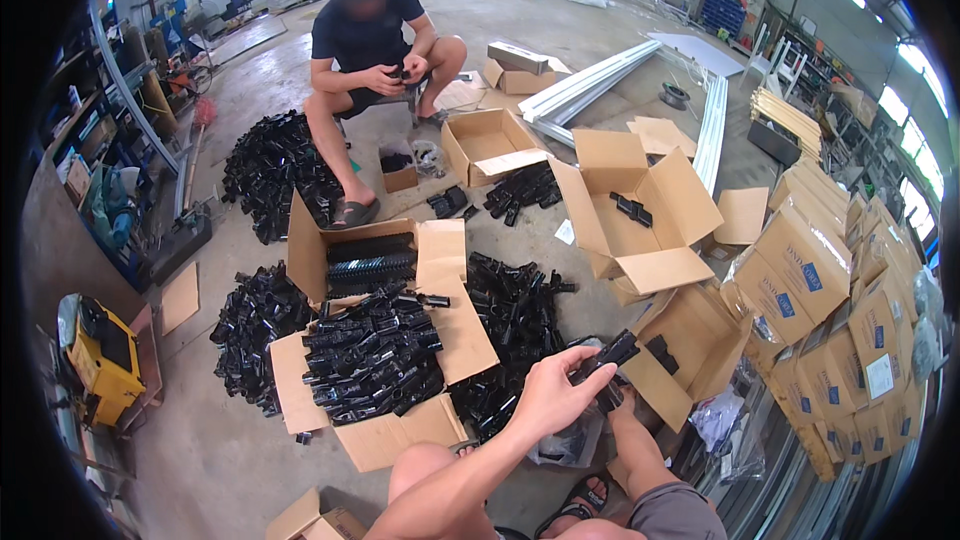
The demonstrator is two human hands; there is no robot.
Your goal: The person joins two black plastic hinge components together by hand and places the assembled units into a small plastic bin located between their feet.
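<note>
- Fingers of the left hand (560,392), in the head view, are clamped on a black part (618,348) beside an open box (692,328).
- Right hand (624,404) sits just below (mostly hidden; I cannot tell its grip).
- Black pile (508,305) lies beyond the hands.
- Co-worker (358,40) sits opposite, both hands together.

A workshop: concrete floor (190,420), metal profiles (597,83), stacked cartons (795,275).

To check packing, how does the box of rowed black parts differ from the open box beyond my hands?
The rowed box holds many black parts; the other box, a small cluster. The other box shows bare cardboard inside; the rowed box, mostly parts. Both are brown.
</note>
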